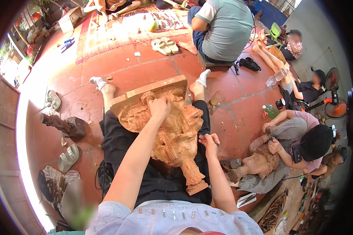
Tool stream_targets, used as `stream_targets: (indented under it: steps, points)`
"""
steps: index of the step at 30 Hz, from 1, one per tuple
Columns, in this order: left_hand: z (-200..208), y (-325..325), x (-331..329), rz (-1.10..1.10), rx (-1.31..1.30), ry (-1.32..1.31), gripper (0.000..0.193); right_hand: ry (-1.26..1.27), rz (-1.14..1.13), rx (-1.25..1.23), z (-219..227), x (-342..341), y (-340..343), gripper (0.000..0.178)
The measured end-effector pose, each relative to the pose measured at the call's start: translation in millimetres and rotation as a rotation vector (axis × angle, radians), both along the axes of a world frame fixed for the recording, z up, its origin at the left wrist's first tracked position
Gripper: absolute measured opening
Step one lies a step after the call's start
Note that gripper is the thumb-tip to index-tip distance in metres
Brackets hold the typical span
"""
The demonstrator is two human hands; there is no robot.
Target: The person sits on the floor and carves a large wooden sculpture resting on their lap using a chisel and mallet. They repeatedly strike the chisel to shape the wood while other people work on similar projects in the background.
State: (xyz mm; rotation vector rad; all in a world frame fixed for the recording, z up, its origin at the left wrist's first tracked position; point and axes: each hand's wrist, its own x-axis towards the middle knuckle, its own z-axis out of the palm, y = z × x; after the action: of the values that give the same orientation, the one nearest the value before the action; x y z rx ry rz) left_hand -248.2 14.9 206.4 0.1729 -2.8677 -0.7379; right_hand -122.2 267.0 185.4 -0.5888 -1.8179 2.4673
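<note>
A large light-brown wood carving [176, 137] with a thick flat base board [149, 91] lies across my lap, its narrow end toward my body. My left hand [159, 108] is on its upper part near the board, with the fingers curled around a raised knob. My right hand [210, 143] is just right of the carving, fingers pinched together. Something thin and dark shows at those fingers, too small to name. The fingertips of my left hand are partly hidden.
To my right, a person works on another wood carving [259, 160]. A dark wood piece [64, 126] and grey sandals [68, 158] lie at left. A jar [217, 98] stands beyond my right knee. Ahead, another person [224, 31] sits near green sandals [164, 46] and a red mat [88, 47].
</note>
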Motion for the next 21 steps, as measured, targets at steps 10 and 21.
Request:
stream_targets:
  steps: [10, 21]
  points:
    - [3, -3, 1, -0.002, -0.018, -0.011, 0.022, -0.063, 0.031, 0.060, 5, 20, 2, 0.019]
    - [0, -5, -1, 0.007, -0.020, -0.030, 0.022, -0.068, 0.043, 0.043, 2, 25, 2, 0.019]
